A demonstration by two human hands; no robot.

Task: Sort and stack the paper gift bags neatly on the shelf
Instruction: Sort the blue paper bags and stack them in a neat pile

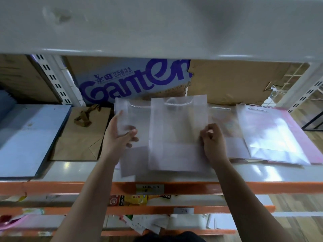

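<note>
A frosted bag point(178, 135) is pinched at its right edge by the right hand point(214, 142) and laid over a second frosted bag point(132, 116), which is gripped by the left hand point(118, 137), apparently so the edges can be squared on the shelf point(70, 168).

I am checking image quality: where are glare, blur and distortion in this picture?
Head view: the upper shelf board near the lens is out of focus; light glares on the white shelf; the slotted uprights splay from wide-angle distortion.
</note>
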